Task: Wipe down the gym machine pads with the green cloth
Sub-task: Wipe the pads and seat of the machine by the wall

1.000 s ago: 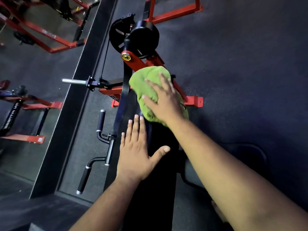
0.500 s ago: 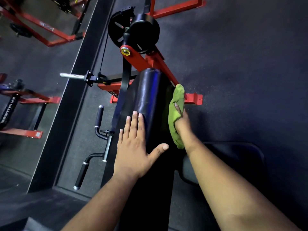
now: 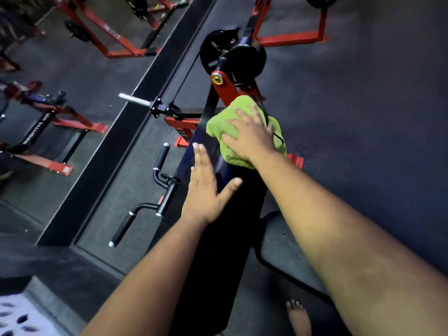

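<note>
Both hands flat: right hand (image 3: 252, 139) on green cloth (image 3: 232, 122), left hand (image 3: 206, 190) on pad (image 3: 230, 214).

green cloth (image 3: 232, 122): fuzzy terry pile, matt. Long pad (image 3: 213, 238) under it: smooth black vinyl-look, slight sheen at the cloth end. Frame arm (image 3: 226, 89) beyond cloth: glossy red-painted metal. Bar stub (image 3: 134, 99) left of it: bright bare metal. Floor (image 3: 363, 117): matt, speckled, rubbery.

You see a black weight plate (image 3: 243, 59) beyond the machine, a chrome loading peg (image 3: 134, 99) to its left, red rack frames (image 3: 101, 27) on dark rubber flooring (image 3: 363, 117).
</note>
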